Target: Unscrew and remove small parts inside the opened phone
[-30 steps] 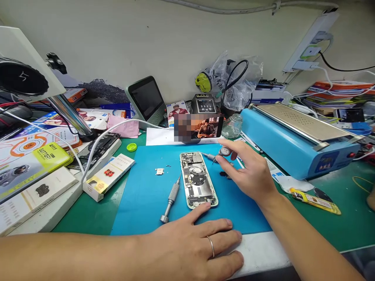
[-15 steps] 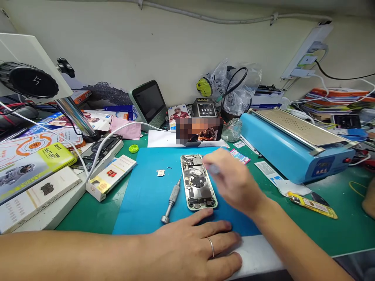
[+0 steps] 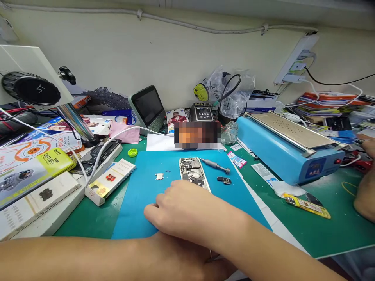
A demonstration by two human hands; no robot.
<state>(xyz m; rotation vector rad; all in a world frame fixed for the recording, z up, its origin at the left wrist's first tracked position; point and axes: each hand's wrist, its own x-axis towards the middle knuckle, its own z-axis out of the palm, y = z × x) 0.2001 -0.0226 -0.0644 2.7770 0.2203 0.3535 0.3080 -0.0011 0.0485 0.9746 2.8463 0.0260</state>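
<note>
My right hand point(image 3: 178, 207) is closed, its fingers curled down over the lower part of an opened phone point(image 3: 185, 166). A thin metal tip shows past its knuckles above the phone's inside; the screwdriver body is hidden by the hand. My left hand point(image 3: 187, 253) lies under my right wrist at the near edge, with most fingers covered. A second grey screwdriver point(image 3: 215, 165) lies across the blue mat point(image 3: 140, 210), just right of the phone's top. Beside the phone sits a small black part point(image 3: 224, 180). Left of it lies a silver metal piece point(image 3: 159, 176) with tiny bits near it.
A blue heating machine point(image 3: 281, 156) stands on the right, with a yellow packet point(image 3: 307, 205) before it. Boxes point(image 3: 111, 181) and a microscope stand point(image 3: 73, 121) crowd the left. A propped phone point(image 3: 196, 136) stands behind the mat. Another person's arm point(image 3: 365, 195) shows at the right edge.
The grey screwdriver from my right hand now lies right of the phone. My right hand has moved left and down, across my left hand, over where the other screwdriver lay.
</note>
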